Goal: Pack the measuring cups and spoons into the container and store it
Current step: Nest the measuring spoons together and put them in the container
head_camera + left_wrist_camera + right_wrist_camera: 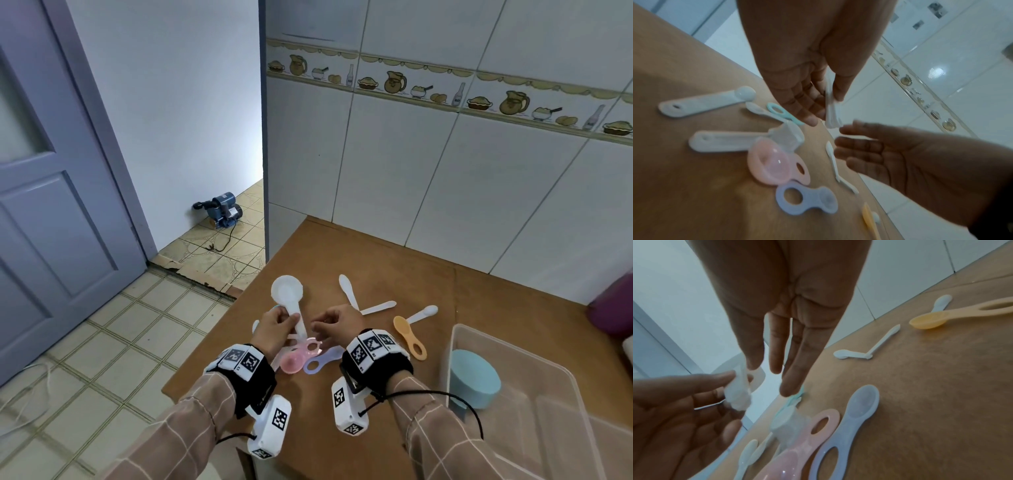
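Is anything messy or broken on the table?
Nothing looks broken or spilled. It is only untidy: spoons lie scattered on the table, pointing every way, and the pink spoon sits in a small heap with others. The container holds just a blue cup. The left hand holds a white cup.

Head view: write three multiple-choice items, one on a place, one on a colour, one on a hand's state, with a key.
1. Where is the blue cup?
A. in the clear container
B. on the floor
C. in a hand

2. What colour is the spoon nearest the container?
A. green
B. orange
C. black

3. What does the left hand do?
A. lies flat
B. holds the white measuring cup
C. grips the container

Key: A, it sits inside the walls; B, orange plastic; B, fingers pinch its handle.
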